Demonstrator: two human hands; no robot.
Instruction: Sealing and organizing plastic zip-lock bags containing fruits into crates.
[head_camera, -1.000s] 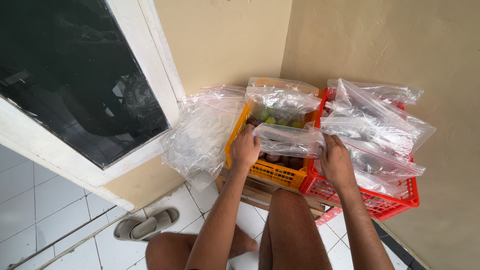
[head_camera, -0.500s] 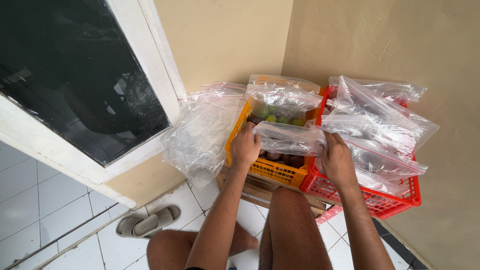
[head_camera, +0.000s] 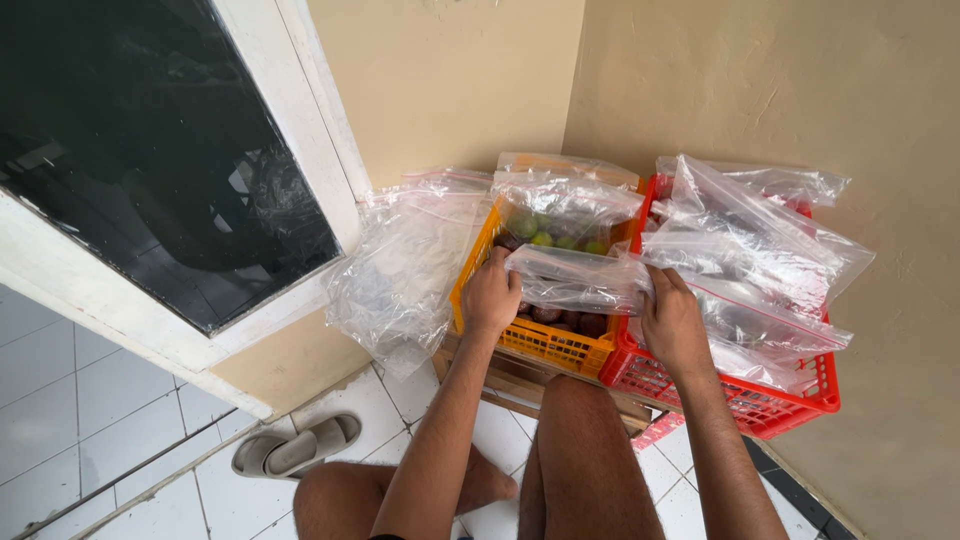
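left hand (head_camera: 490, 298) and right hand (head_camera: 672, 325) kept gripping clear bag (head_camera: 575, 280) | bag stayed over yellow crate (head_camera: 545, 345) | no progress

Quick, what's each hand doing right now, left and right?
Left hand: closed on one end of a clear plastic bag over the yellow crate.
Right hand: closed on the bag's other end.

Clear plastic bag (head_camera: 575, 280): now stretched flatter between the hands than a second ago. Left hand (head_camera: 490, 297): shifted slightly lower over the yellow crate (head_camera: 545, 345). Right hand (head_camera: 672, 322): barely displaced.
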